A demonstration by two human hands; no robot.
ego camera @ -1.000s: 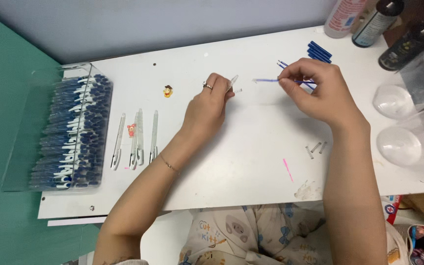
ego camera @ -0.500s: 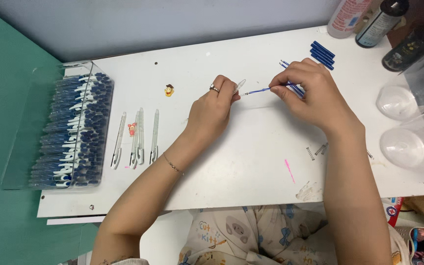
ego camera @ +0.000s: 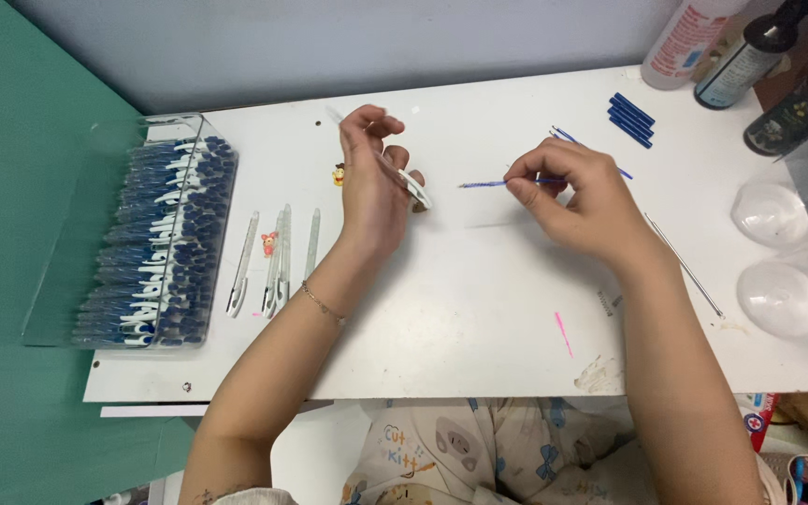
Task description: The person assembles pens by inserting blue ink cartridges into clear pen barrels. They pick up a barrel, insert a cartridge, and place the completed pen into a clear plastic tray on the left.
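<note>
Now left hand (ego camera: 373, 182) grips clear pen barrel (ego camera: 395, 173); right hand (ego camera: 577, 196) pinches blue refill (ego camera: 497, 184).

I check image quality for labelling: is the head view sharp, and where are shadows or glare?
Head view: evenly lit and mostly sharp; soft shadows lie on the white table under the left hand and right hand; mild glare on the clear plastic cups; the thin blue refill stays crisp.

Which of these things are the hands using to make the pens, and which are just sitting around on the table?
In use:
left hand holding a clear pen barrel
right hand pinching a blue refill
spare blue refills
empty barrels
clear box of finished pens

Just lying about:
bottles
clear plastic cups
small yellow figure
thin metal rod
</note>
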